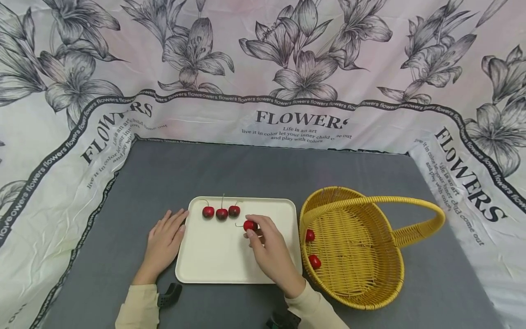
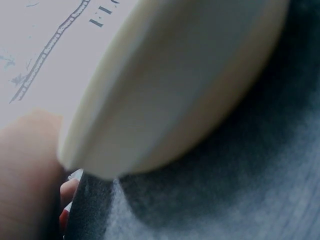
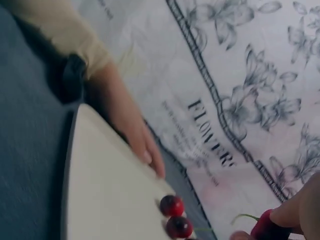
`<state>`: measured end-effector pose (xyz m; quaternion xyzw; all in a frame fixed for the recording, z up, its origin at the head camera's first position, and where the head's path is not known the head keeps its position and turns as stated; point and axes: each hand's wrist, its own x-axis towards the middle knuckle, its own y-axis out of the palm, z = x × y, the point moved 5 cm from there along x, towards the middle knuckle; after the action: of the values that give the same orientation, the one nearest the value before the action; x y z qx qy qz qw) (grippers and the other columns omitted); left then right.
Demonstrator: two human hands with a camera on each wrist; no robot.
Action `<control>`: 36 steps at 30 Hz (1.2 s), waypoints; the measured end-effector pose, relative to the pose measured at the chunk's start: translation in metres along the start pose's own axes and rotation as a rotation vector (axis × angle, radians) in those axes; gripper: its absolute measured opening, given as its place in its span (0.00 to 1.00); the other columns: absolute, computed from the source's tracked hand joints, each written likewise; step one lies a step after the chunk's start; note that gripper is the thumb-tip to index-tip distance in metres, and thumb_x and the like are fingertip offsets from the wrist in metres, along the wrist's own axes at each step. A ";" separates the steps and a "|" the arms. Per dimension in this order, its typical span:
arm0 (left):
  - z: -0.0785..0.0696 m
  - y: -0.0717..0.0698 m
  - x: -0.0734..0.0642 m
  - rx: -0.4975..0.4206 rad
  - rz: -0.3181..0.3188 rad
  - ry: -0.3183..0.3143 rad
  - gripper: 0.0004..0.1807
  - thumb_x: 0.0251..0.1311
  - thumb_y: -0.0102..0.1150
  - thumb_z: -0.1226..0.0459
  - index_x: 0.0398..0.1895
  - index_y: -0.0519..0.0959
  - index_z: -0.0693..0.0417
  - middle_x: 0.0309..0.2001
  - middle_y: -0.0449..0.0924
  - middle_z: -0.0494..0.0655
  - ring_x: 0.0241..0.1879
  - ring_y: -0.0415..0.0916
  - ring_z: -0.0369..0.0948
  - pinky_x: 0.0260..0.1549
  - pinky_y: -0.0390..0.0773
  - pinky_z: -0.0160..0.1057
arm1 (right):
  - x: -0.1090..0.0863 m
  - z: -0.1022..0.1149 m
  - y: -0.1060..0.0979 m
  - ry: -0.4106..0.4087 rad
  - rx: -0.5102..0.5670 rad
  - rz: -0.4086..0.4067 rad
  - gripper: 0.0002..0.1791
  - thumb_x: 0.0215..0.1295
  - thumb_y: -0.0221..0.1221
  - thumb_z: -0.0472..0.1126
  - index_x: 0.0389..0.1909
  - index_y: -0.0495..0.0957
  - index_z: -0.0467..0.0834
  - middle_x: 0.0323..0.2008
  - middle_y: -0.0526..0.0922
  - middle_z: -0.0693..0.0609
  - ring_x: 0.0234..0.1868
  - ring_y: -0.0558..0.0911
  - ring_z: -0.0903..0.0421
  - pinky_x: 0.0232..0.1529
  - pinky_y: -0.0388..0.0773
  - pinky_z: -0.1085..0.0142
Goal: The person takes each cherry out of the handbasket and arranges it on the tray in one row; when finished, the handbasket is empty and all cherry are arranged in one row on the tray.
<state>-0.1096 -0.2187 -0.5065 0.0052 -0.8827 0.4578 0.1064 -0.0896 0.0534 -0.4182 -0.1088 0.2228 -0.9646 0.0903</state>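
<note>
My right hand [image 1: 273, 251] pinches a dark red cherry [image 1: 249, 225] between thumb and fingertips, over the right part of a cream tray [image 1: 222, 260]. The cherry's stem points left; in the right wrist view the same cherry [image 3: 270, 227] shows at the lower right corner. Three more cherries, the left one [image 1: 208, 212], the middle one [image 1: 222, 214] and the right one [image 1: 234, 210], sit in a row near the tray's far edge, stems up. My left hand [image 1: 163, 244] lies with fingers extended along the tray's left edge. Much of the left wrist view is filled by the blurred tray [image 2: 165, 90].
Right of the tray stands a yellow wicker basket [image 1: 353, 246] with a tall handle [image 1: 419, 233] leaning right. Two cherries, one farther [image 1: 310, 235] and one nearer [image 1: 314, 262], lie at its left wall. A flower-printed cloth [image 1: 304, 123] borders the grey tabletop [image 1: 246, 171].
</note>
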 end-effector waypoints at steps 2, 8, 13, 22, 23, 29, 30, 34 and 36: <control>0.001 0.000 0.000 0.005 0.001 -0.004 0.23 0.73 0.43 0.58 0.69 0.66 0.50 0.68 0.65 0.57 0.71 0.50 0.59 0.63 0.47 0.67 | 0.010 -0.006 0.003 -0.025 -0.069 -0.053 0.17 0.68 0.57 0.36 0.57 0.73 0.45 0.49 0.75 0.52 0.39 0.80 0.60 0.34 0.79 0.71; 0.002 0.000 0.000 0.007 0.005 -0.010 0.23 0.73 0.43 0.58 0.69 0.66 0.50 0.68 0.65 0.57 0.71 0.50 0.59 0.63 0.47 0.66 | 0.033 -0.029 0.015 -0.072 -0.249 -0.164 0.15 0.62 0.62 0.34 0.49 0.74 0.42 0.46 0.74 0.50 0.36 0.77 0.60 0.35 0.78 0.68; 0.001 0.000 0.000 0.009 0.005 -0.009 0.23 0.73 0.43 0.58 0.69 0.66 0.50 0.68 0.64 0.56 0.71 0.50 0.58 0.64 0.46 0.66 | 0.044 -0.044 0.022 -0.050 -0.309 -0.184 0.14 0.61 0.62 0.32 0.47 0.74 0.41 0.46 0.75 0.50 0.34 0.77 0.59 0.36 0.78 0.67; 0.001 0.000 0.001 0.005 0.019 -0.003 0.24 0.73 0.43 0.58 0.70 0.65 0.50 0.69 0.64 0.56 0.72 0.50 0.58 0.64 0.47 0.65 | 0.047 -0.065 0.029 0.053 -0.293 -0.167 0.20 0.61 0.62 0.33 0.54 0.73 0.40 0.49 0.75 0.48 0.39 0.80 0.56 0.41 0.79 0.61; 0.001 0.000 0.001 0.009 0.018 -0.004 0.24 0.73 0.43 0.58 0.69 0.65 0.50 0.69 0.64 0.56 0.72 0.50 0.58 0.64 0.47 0.65 | 0.047 -0.065 0.029 0.056 -0.295 -0.164 0.21 0.61 0.62 0.34 0.55 0.73 0.40 0.49 0.75 0.48 0.39 0.80 0.55 0.41 0.79 0.60; 0.002 0.000 0.001 0.007 0.016 0.000 0.24 0.73 0.43 0.58 0.69 0.65 0.50 0.69 0.64 0.56 0.72 0.50 0.57 0.64 0.47 0.65 | 0.050 -0.067 0.031 0.095 -0.305 -0.143 0.22 0.60 0.63 0.35 0.56 0.73 0.43 0.53 0.72 0.48 0.37 0.80 0.55 0.39 0.79 0.61; 0.002 0.000 0.001 0.006 0.016 0.001 0.24 0.73 0.43 0.58 0.70 0.65 0.50 0.69 0.64 0.56 0.72 0.50 0.57 0.64 0.47 0.65 | 0.051 -0.067 0.031 0.104 -0.306 -0.139 0.22 0.60 0.64 0.35 0.55 0.73 0.43 0.53 0.72 0.48 0.36 0.80 0.55 0.38 0.78 0.61; 0.002 0.000 0.001 0.005 0.015 -0.001 0.24 0.73 0.43 0.58 0.70 0.65 0.50 0.69 0.64 0.55 0.72 0.49 0.57 0.64 0.47 0.65 | 0.052 -0.069 0.032 0.135 -0.318 -0.120 0.22 0.60 0.64 0.36 0.56 0.72 0.44 0.54 0.70 0.47 0.33 0.78 0.55 0.36 0.77 0.63; 0.002 0.000 0.001 0.007 0.016 -0.002 0.24 0.73 0.43 0.58 0.70 0.65 0.50 0.69 0.64 0.56 0.72 0.49 0.57 0.64 0.46 0.65 | 0.053 -0.070 0.032 0.144 -0.323 -0.109 0.23 0.60 0.64 0.36 0.56 0.72 0.44 0.54 0.70 0.47 0.33 0.78 0.56 0.35 0.77 0.64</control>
<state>-0.1108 -0.2199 -0.5075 -0.0009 -0.8813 0.4615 0.1018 -0.1534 0.0416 -0.4849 -0.0643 0.3743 -0.9251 0.0032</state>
